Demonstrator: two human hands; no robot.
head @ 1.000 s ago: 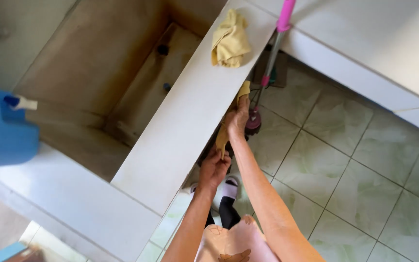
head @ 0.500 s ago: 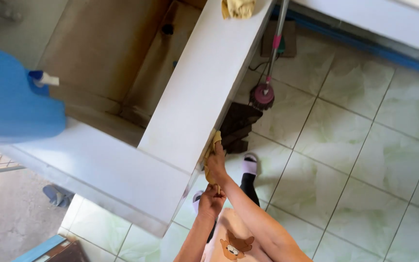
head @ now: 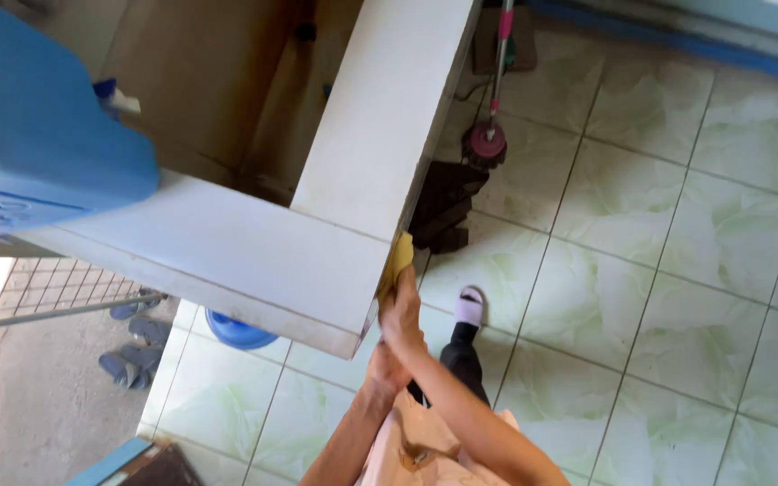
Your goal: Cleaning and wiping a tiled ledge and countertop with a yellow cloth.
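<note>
Partly hidden yellow cloth point(head: 399, 255) (under right hand point(head: 401, 310)), left hand point(head: 385, 367) below

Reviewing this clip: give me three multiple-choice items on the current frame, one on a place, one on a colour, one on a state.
1. Where is the yellow cloth?
A. against the side face of the white ledge
B. flat on the floor tiles
C. draped over the mop handle

2. What colour is the large container at upper left?
A. red
B. blue
C. green

3. How does the right hand meet the cloth?
A. hovers apart from it
B. presses it to the ledge
C. holds it overhead

Answers: 1 A, the cloth sits at the ledge's edge; 2 B, the container is plainly blue; 3 B, the hand lies on the cloth.
</note>
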